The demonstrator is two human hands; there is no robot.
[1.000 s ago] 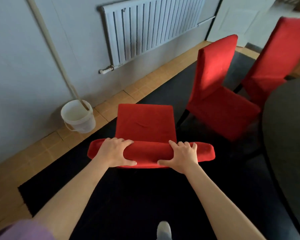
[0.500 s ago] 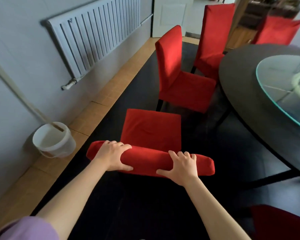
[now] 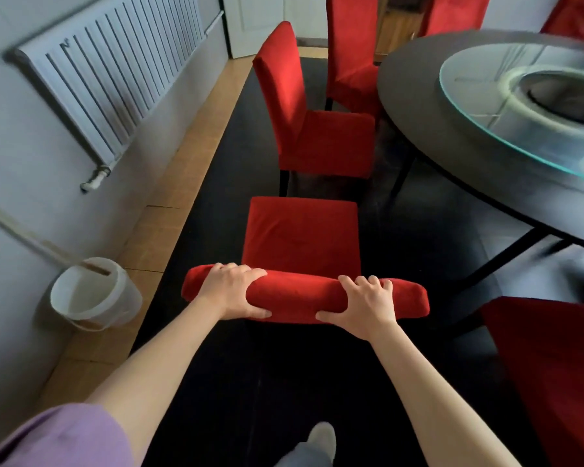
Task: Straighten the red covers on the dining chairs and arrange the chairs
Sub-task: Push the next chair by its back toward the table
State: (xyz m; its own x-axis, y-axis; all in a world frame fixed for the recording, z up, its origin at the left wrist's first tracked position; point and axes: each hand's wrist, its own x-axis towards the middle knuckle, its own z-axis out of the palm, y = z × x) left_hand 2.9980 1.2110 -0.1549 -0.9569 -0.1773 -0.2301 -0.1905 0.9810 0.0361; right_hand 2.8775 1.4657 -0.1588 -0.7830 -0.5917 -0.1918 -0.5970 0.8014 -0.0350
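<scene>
So both hands are clamped on the chair's top rail, left hand (image 3: 231,291) and right hand (image 3: 359,308) wrapped over it, probably to steer it. That chair (image 3: 302,244) sits on the dark rug (image 3: 250,365), seat pointing far, left of the table (image 3: 452,136). Next chair (image 3: 304,123) is just beyond it, already tucked near the table.

- A white ribbed radiator (image 3: 115,79) hangs on the grey wall at left.
- A white bucket (image 3: 93,294) stands on the tan tile floor near the wall, with a pale handle leaning out of it.
- A dark round table (image 3: 452,136) at right carries a glass turntable (image 3: 486,112).
- A black rug (image 3: 250,382) covers the floor.
- A white door (image 3: 257,21) stands at the far end.
</scene>
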